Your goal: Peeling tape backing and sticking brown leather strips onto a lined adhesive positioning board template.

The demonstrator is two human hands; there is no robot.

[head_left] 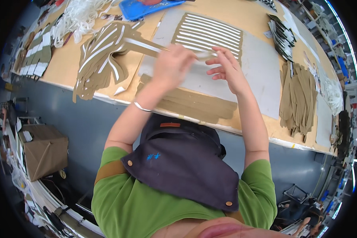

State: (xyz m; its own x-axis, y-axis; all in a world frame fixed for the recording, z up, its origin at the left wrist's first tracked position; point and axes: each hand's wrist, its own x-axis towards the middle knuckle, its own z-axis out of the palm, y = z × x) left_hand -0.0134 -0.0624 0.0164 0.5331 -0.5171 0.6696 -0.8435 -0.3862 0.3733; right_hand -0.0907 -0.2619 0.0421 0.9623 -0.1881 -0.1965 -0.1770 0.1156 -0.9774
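Observation:
My left hand point(172, 65) is closed with pinched fingers on a tan strip point(142, 46) that has a white band along it. The strip runs left towards a loose pile of similar strips point(103, 51). A blurred piece of tan strip point(204, 55) shows between my two hands. My right hand point(228, 69) is open, its fingers apart and slightly bent, close to that piece; whether they touch it I cannot tell. Beyond my hands, white-banded strips point(210, 33) lie side by side in a block on a grey board point(261, 85).
Plain tan strips point(198, 105) lie along the table's near edge, and a heap of them point(297, 99) sits at the right. Dark strips point(281, 37) lie behind that heap. A blue tray point(142, 8) and tangled white tape point(77, 18) are at the far left. A brown box point(45, 150) stands lower left.

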